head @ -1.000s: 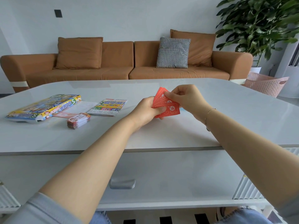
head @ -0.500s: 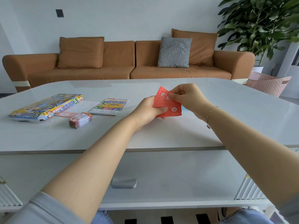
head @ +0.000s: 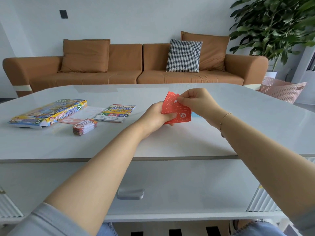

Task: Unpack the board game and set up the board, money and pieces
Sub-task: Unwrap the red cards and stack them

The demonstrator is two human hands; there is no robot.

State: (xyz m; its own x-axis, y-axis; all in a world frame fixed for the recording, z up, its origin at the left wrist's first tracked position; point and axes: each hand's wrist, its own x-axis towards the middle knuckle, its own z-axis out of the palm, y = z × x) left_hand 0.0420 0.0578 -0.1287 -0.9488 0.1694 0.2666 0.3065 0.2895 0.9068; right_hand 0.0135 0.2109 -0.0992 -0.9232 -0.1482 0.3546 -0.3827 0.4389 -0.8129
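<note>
Fanning a little wider than a moment ago, the red cards (head: pixel 176 109) are spreading in the person's grip while the box and piles on the table (head: pixel 238 116) are lying just where they were. Her left hand (head: pixel 157 117) is clasping the lower end of the fan, thumb pressing across the front, and her right hand (head: pixel 196 101) is pinching the top corner of one card at about one o'clock from the left, as if peeling it off. They are being held just above the tabletop, near its middle. I would judge these cards to be light, thin and slightly springy, slick enough to slide over one another, so taking them by an edge or corner with thumb and fingertip seems the sound way, and squeezing hard could crease them. Over at nine o'clock from the hands, the game box (head: pixel 47 114) is lying flat, with a small stack of notes (head: pixel 85 126) in front of it and a folded printed sheet (head: pixel 115 113) beside it. Whether that sheet is the board I cannot tell; the print on everything is too small to read, the count of red cards is unclear, and no playing pieces are showing anywhere.
</note>
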